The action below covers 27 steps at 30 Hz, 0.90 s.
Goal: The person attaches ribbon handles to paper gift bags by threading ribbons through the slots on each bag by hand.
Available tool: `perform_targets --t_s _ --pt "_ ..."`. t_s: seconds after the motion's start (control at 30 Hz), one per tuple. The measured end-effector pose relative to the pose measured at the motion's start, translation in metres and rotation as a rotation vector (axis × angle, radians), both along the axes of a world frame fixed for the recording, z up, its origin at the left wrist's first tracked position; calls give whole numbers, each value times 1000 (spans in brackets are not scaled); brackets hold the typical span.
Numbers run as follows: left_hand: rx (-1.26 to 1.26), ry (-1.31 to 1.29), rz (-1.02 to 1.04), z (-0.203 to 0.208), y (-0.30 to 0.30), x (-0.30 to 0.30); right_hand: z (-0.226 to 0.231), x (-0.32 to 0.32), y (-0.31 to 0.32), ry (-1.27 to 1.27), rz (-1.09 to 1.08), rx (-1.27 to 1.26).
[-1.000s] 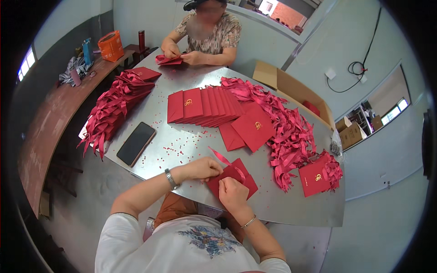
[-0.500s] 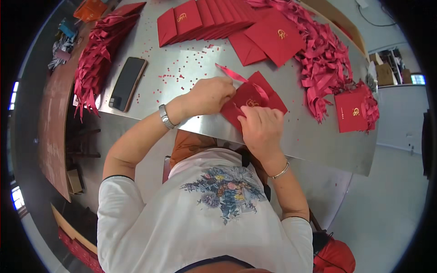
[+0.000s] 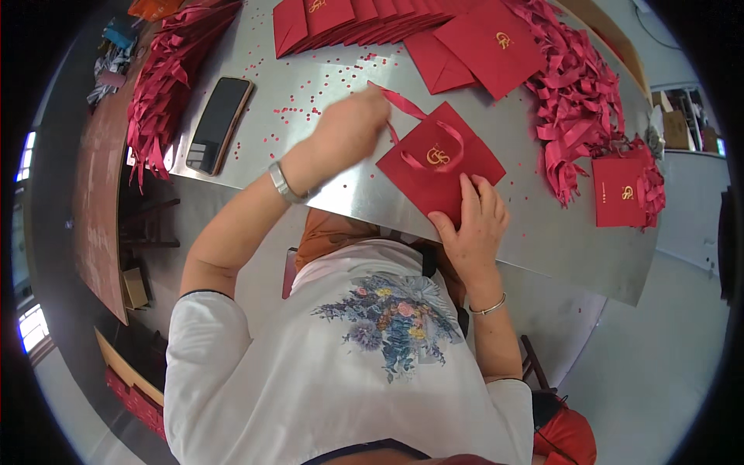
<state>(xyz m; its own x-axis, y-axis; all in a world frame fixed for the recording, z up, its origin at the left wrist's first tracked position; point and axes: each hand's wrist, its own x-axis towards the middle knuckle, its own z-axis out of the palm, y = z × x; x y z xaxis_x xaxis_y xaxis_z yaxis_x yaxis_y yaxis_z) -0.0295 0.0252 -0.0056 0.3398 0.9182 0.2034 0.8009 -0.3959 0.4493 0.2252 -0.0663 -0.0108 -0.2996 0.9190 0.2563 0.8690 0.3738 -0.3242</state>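
Note:
A small red paper bag (image 3: 422,182) with a gold emblem lies tilted on the metal table. One pink-red ribbon handle (image 3: 463,138) loops across its front. At the bag's upper left, my left hand (image 3: 349,128), smeared by motion, is closed with another ribbon (image 3: 403,103) at its fingertips; the exact pinch is hard to see. My right hand (image 3: 477,229) rests on the lower right of the bag, thumb and fingers apart, pressing lightly on its surface.
Flat red bags (image 3: 372,19) overlap in a row at the back, with loose bags (image 3: 492,50) beside them. Ribboned bags pile up at left (image 3: 167,85) and right (image 3: 577,101). A phone (image 3: 219,124) lies left. Red paper dots (image 3: 298,108) scatter the metal table (image 3: 263,147).
My left hand has lifted away to the upper left with the ribbon. My right hand has shifted down to the bag's lower right, uncovering the emblem and front handle. The view has shifted slightly.

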Motion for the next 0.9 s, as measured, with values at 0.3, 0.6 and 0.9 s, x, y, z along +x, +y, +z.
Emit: perform_targets --t_s 0.3,0.6,0.9 --pt "58 -35 233 -1 41 -41 2 1 4 24 9 -45" --pt "167 -47 -53 -15 48 -9 0 1 1 14 3 -37" --pt "363 -33 131 -31 60 -4 6 0 3 -17 18 -72"
